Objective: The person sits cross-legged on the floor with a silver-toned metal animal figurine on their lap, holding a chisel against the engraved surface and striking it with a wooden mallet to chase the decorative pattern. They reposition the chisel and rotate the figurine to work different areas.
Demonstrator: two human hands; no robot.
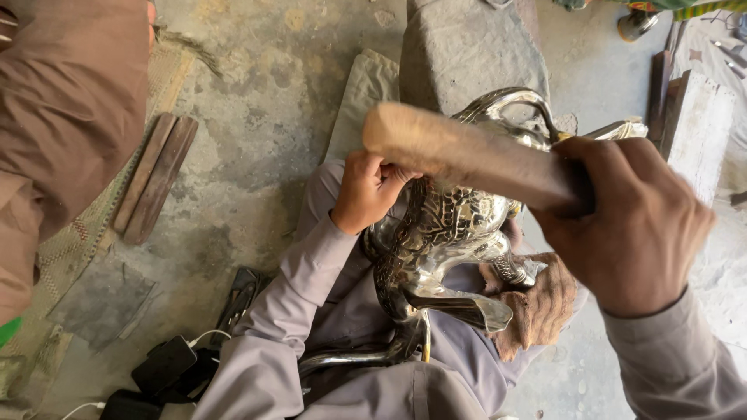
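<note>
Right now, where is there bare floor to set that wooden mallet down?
Bare concrete floor lies between the two wooden strips and the folded grey cloth. The lap is crowded: metal pitcher, left hand, brown rag. Cables and black devices fill the lower left.

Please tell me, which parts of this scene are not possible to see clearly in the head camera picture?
- Head view: the left hand covers whatever it grips against the shiny metal vessel.
- The wooden mallet blocks the vessel's top; the right hand hides the mallet's far end.
- The curved metal handle is partly hidden behind the mallet.
- Items at the top right corner are cut off and too small.
</note>
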